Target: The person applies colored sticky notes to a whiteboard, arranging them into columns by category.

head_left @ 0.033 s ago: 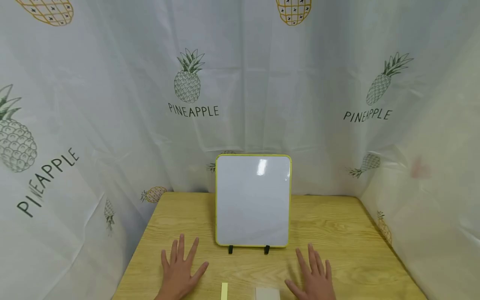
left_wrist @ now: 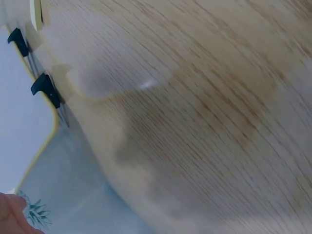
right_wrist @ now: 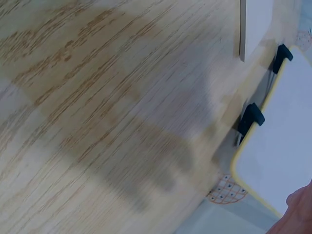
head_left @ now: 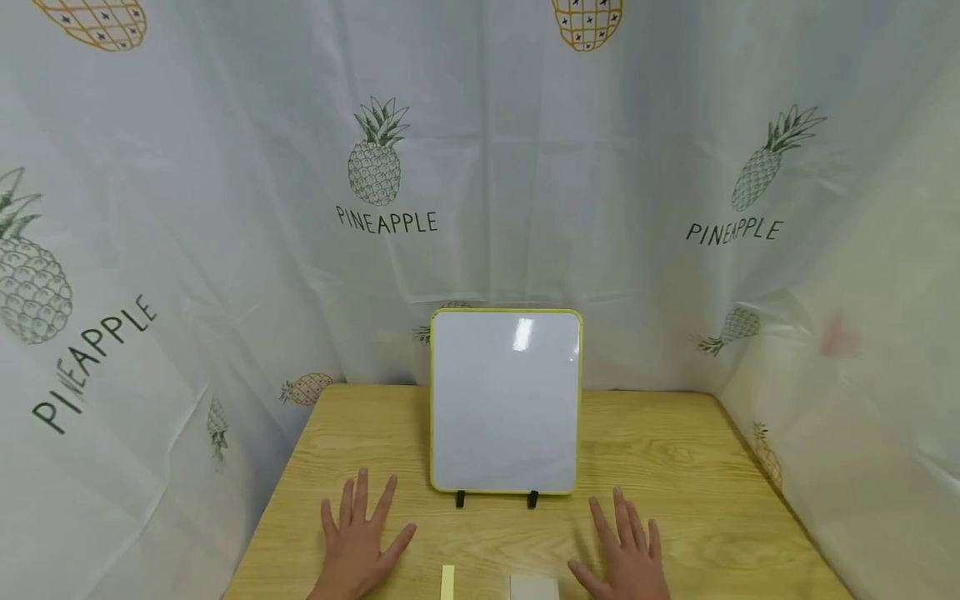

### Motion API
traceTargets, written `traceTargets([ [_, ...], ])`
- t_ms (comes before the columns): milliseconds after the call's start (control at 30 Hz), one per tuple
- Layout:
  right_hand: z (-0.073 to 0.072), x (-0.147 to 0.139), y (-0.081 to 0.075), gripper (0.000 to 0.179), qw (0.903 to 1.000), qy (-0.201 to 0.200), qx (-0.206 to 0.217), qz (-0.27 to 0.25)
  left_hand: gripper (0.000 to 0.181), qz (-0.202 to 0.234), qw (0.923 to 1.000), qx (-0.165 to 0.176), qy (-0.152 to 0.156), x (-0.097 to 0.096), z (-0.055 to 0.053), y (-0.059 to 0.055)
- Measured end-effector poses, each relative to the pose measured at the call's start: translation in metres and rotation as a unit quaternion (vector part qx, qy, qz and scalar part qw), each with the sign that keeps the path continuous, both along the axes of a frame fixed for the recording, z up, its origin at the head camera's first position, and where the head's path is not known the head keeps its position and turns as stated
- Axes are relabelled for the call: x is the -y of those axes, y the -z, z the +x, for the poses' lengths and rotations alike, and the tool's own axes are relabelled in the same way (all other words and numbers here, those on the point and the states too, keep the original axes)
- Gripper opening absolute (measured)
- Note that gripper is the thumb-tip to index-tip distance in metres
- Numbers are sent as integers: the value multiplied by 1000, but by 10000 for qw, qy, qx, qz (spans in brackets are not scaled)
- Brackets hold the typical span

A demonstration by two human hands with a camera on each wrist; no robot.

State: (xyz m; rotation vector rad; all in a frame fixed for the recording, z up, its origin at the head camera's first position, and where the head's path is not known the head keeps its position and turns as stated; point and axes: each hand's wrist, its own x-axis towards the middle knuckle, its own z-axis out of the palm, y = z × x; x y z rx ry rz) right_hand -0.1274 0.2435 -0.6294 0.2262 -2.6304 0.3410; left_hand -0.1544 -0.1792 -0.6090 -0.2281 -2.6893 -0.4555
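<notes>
Yellowish and wood-grained, the table (head_left: 660, 450) before you bears a yellow-rimmed whiteboard (head_left: 506, 400) standing on 2 black feet (head_left: 532, 500), with a pale yellow strip (head_left: 447, 583) and an off-white block (head_left: 534, 588) nearer you, cut off by the head view's lower edge. Your left hand (head_left: 356, 546) and right hand (head_left: 628, 554) are well apart, 1 on each side of strip and block, fingers spread; whether they touch the table cannot be told. Since the earlier frame, whiteboard, strip, block and hands have kept their places.
</notes>
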Motion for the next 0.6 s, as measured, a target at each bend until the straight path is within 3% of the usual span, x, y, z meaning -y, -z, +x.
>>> traceTargets([
  [200,1,6,3,96,9995,-122,-151,240,76,-76,9999,-96,17,-2,1,-4],
  [400,5,20,9,100,9966,-345,-440,599,75,0,9993,-25,375,-18,8,-8],
  [600,10,35,19,101,9916,-689,-722,821,76,-382,9944,-551,813,-41,15,-12],
])
